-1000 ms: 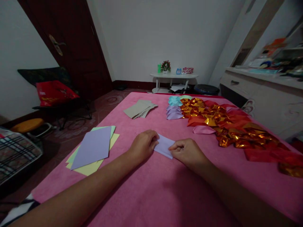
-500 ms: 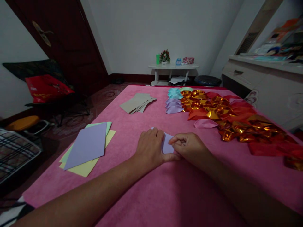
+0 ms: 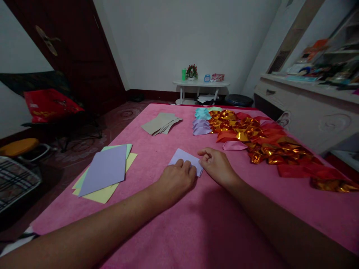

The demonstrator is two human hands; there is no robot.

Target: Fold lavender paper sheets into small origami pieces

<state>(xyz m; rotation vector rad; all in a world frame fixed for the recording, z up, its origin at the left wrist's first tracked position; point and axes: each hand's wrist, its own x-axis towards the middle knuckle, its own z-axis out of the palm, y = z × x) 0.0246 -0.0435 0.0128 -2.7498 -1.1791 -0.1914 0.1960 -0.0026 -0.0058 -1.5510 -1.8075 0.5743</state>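
Pink-covered worktop [image 3: 179, 231]: folded lilac paper [image 3: 181, 154] lies flat, long axis slanting far-left to near-right, left hand [image 3: 177, 180] resting over its near side, right hand [image 3: 215, 163] curled at its right end, pinching indeterminable for either.

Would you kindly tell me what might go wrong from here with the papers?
The folded lilac paper might skew if the left hand, resting on it, slips. The loosely overlapping lilac sheet, yellow paper and green paper might shift if the left forearm, close to their near corner, brushes them.
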